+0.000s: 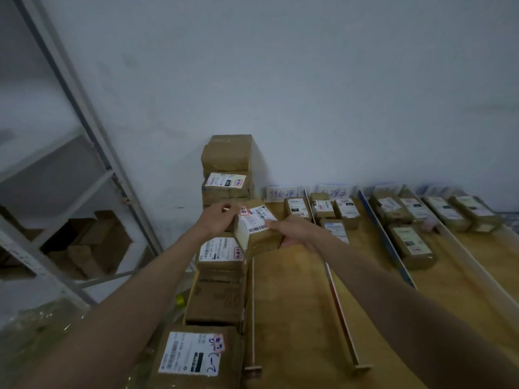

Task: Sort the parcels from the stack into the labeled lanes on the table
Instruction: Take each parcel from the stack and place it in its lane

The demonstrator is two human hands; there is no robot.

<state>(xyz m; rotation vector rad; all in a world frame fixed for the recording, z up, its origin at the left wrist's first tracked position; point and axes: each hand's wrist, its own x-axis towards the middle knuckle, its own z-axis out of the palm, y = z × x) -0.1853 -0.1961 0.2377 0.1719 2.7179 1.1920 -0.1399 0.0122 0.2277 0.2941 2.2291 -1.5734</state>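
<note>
A small brown parcel (257, 230) with a white shipping label and a pink tag is held tilted above the table's left edge. My left hand (217, 217) grips its far left side and my right hand (295, 228) grips its right side, fingers on the label. Below and behind it stand stacks of brown parcels (224, 175) along the table's left side, with another labelled parcel (222, 249) on top of the near stack. The wooden table (292, 299) is split into lanes by thin dividers (339, 310), with handwritten lane signs (282, 194) at the wall.
Several sorted parcels lie in the lanes: one (297, 209) in the first lane, more (346, 210) in the second, others (411, 245) further right. A large labelled box (193, 352) sits at the near left. A metal shelf rack (84, 153) with cartons stands on the left.
</note>
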